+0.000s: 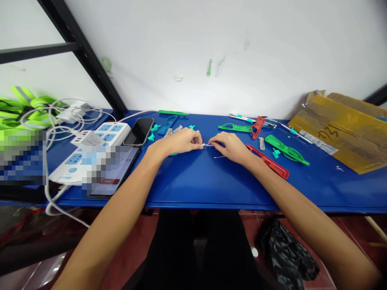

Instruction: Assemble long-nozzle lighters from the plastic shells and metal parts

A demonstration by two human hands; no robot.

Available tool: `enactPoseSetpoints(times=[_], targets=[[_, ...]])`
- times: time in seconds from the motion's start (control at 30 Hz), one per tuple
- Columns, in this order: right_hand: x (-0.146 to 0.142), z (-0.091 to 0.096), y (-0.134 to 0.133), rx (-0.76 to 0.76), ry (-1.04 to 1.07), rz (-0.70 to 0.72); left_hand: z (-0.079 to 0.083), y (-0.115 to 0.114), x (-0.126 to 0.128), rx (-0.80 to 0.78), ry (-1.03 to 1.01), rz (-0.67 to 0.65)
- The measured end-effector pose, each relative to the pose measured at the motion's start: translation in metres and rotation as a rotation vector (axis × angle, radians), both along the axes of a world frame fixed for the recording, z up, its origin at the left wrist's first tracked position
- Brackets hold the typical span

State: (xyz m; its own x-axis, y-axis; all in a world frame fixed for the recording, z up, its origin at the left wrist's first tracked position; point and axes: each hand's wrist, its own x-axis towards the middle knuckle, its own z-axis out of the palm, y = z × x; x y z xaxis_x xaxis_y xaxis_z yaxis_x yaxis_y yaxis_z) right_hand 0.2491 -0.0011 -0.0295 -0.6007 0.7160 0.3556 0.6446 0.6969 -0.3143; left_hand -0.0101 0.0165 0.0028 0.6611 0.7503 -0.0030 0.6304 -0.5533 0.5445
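Note:
My left hand (185,141) is closed in a pinch on a small white piece (203,144) just above the blue tabletop (193,181). Facing it, my right hand (228,145) pinches a thin white strand (208,144) that reaches toward that piece; whether the two are joined is too small to tell. Below the right fingers a thin stick (219,156) pokes out. Left of my left hand lie a blue plastic shell (167,125) and several teal clips (151,137). Beside my right hand are a red plastic shell (267,161) and a green one (236,127).
A white power strip (116,139) with cables, a black phone (139,132) and a larger screen (121,169) occupy the left. At right stand a taped cardboard box (341,129), another green shell (287,150) and metal rods (298,134). A white wall (193,80) closes the back.

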Motion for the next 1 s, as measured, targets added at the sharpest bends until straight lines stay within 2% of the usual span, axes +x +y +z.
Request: enactPoseSetpoints(times=[0.57,0.77,0.93,1.0], targets=[[-0.004,0.001,-0.005,-0.05,0.029,-0.012,-0.006,0.001,0.002,0.042,-0.041,-0.027],[-0.004,0.001,-0.006,0.034,-0.018,-0.049,-0.002,-0.003,0.007,0.115,-0.112,-0.043],[-0.001,0.008,-0.006,-0.056,0.192,-0.003,0.0,-0.005,0.007,0.163,-0.163,-0.082],[0.004,0.013,-0.005,-0.089,0.285,-0.026,-0.001,-0.005,0.005,0.192,-0.178,-0.077]])
